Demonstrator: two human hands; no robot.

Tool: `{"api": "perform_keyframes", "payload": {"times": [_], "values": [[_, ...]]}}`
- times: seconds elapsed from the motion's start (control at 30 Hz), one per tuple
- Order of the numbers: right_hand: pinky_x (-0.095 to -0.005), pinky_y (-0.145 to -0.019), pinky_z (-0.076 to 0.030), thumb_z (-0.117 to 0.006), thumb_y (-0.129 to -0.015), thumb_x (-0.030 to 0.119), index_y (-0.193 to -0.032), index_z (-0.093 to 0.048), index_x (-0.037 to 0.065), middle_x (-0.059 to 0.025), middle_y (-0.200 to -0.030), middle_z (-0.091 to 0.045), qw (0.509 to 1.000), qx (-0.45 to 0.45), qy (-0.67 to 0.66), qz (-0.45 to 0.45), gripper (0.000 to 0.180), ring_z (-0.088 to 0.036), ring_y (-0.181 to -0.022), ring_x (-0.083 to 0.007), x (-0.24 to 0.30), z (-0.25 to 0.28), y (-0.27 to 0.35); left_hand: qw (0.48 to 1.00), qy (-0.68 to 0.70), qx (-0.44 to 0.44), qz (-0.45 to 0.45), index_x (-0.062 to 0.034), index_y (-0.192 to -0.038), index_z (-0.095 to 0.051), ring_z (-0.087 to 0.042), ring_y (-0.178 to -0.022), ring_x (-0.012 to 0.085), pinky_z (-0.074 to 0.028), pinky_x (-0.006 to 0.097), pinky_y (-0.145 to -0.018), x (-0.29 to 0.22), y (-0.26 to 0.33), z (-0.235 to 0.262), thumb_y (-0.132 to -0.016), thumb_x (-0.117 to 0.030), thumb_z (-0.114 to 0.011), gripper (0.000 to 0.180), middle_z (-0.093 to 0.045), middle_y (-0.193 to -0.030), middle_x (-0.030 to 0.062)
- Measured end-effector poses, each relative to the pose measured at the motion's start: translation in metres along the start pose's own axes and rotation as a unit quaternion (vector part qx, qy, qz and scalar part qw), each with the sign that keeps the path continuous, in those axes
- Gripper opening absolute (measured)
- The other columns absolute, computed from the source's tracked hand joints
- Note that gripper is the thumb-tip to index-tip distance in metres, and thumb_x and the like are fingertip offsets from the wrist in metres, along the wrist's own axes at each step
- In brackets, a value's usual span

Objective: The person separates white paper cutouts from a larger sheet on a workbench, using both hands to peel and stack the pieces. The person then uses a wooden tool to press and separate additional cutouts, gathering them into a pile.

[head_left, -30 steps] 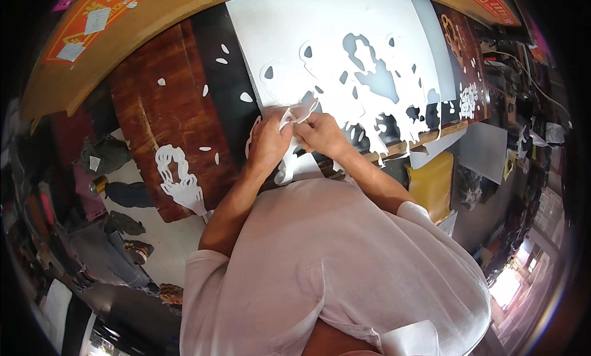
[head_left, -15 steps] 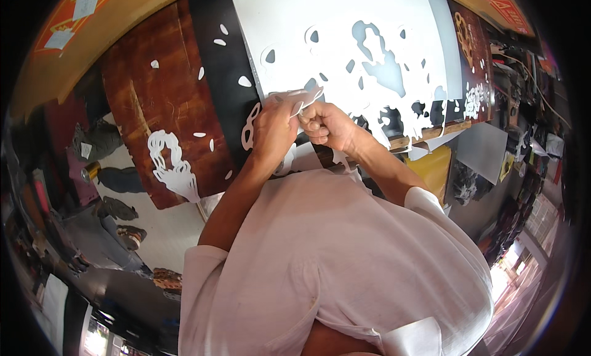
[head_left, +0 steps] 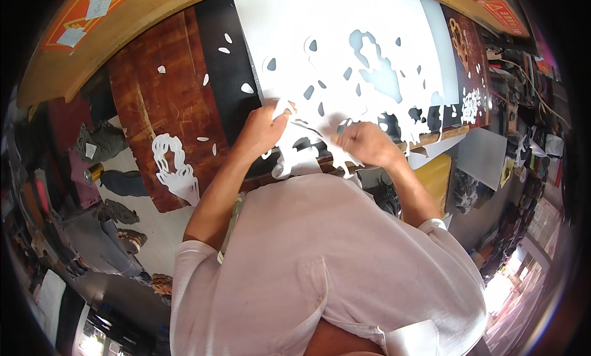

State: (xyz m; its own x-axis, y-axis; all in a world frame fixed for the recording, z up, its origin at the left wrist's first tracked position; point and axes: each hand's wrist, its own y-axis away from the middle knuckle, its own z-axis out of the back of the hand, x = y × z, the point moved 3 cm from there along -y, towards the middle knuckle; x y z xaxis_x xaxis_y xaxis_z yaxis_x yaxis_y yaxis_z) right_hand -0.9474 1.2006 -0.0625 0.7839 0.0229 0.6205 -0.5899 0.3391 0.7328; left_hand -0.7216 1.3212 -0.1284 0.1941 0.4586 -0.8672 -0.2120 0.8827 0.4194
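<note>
A large white sheet [head_left: 277, 24] with many cut-out holes lies on the worktable before me; its near edge is ragged. My left hand [head_left: 266, 128] is closed at that near edge, pinching a thin white cut piece [head_left: 282, 107] between thumb and fingers. To its right, my right hand [head_left: 369, 144] has its fingers curled in over the ragged edge. A blur beside its fingertips hides what they hold, if anything. White scraps [head_left: 295, 156] hang off the table's front edge between my hands and my body.
On the brown board [head_left: 148, 97] at left lies a stack of looped white cut pieces [head_left: 175, 168]. Small white offcuts dot the black strip [head_left: 225, 73]. A shoe-shaped brown cutting die [head_left: 458, 39] and more white scraps [head_left: 473, 107] are at far right. Shoes stand below left.
My hands were together at the sheet's near edge; now they are apart. The right hand has moved right and nearer my body, the left slightly left. Small offcuts on the sheet have shifted.
</note>
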Motion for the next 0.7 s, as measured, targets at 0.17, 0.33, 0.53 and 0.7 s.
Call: {"api": "perform_keyframes", "payload": {"times": [0.17, 0.33, 0.53, 0.7], "values": [[-0.0305, -0.060, -0.054, -0.074, -0.100, 0.048, -0.106, -0.073, -0.008, -0.0065, -0.079, -0.067, 0.967, -0.172, -0.187, -0.035, 0.056, -0.061, -0.062, -0.0129, -0.015, -0.006, -0.014, 0.977, 0.060, -0.205, 0.001, -0.0065, -0.131, -0.071, -0.067, -0.090, 0.0157, -0.054, 0.033, -0.082, -0.039, 0.042, 0.044, -0.110, -0.015, -0.052, 0.030, -0.074, -0.107, 0.0103], [-0.0300, -0.057, -0.050, -0.080, -0.096, 0.048, -0.094, -0.070, -0.003, -0.0052, -0.077, -0.064, 0.991, -0.124, -0.032, -0.046, 0.051, -0.057, -0.065, -0.0109, -0.004, -0.024, -0.035, 0.876, -0.093, -0.364, -0.302, -0.0007, -0.135, -0.067, -0.063, -0.128, 0.0302, -0.047, 0.041, -0.111, -0.077, 0.052, 0.045, -0.105, -0.002, -0.057, 0.032, -0.067, -0.138, 0.0173], [-0.0258, -0.053, -0.046, -0.076, -0.097, 0.048, -0.089, -0.071, 0.005, -0.0015, -0.074, -0.061, 0.968, -0.120, -0.215, -0.046, 0.044, -0.054, -0.061, -0.0082, -0.002, -0.024, -0.056, 0.866, -0.334, -0.246, -0.278, -0.0039, -0.131, -0.069, -0.054, -0.136, 0.0392, -0.046, 0.047, -0.113, -0.031, 0.042, -0.030, -0.081, 0.011, -0.064, 0.053, -0.062, -0.141, 0.0138], [-0.0233, -0.049, -0.043, -0.076, -0.095, 0.031, -0.094, -0.075, 0.004, -0.0037, -0.081, -0.067, 0.973, -0.073, -0.218, -0.011, 0.027, -0.059, -0.063, -0.0088, 0.029, -0.005, -0.089, 0.864, -0.350, -0.249, -0.264, -0.0010, -0.125, -0.070, -0.055, -0.136, 0.0347, -0.045, 0.047, -0.116, 0.020, 0.053, -0.061, -0.092, -0.002, -0.062, 0.034, -0.063, -0.140, 0.0121]]}}
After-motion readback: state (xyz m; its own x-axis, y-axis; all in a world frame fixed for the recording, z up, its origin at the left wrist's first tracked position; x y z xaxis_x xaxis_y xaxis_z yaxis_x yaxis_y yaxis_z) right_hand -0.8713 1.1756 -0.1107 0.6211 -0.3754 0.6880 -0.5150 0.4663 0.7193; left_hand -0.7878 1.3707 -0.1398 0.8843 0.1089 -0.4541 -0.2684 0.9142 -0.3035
